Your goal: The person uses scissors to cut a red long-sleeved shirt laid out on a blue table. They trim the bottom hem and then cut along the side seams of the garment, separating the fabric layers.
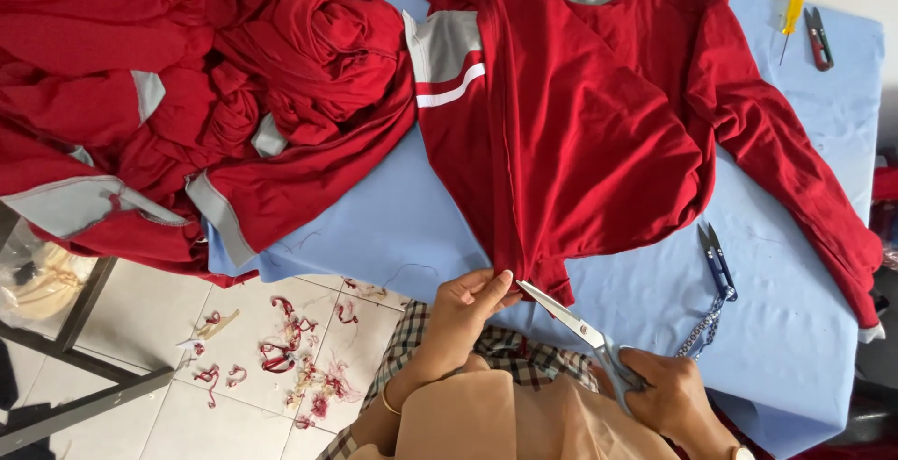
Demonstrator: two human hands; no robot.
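A red long-sleeved shirt [580, 114] with grey and white panels lies spread on a light blue table cover [402, 226]. My left hand [468, 306] pinches the shirt's lower hem at the table's near edge. My right hand [669, 390] grips a pair of scissors [571, 324] with light blue handles. The blades are open and point up-left at the hem, right beside my left fingers.
A heap of red and grey garments [187, 95] fills the left of the table. Small blue thread snips [716, 259] on a chain lie to the right. A yellow-handled tool [791, 16] and dark snips [819, 39] sit far right. Red fabric scraps [281, 348] litter the tiled floor.
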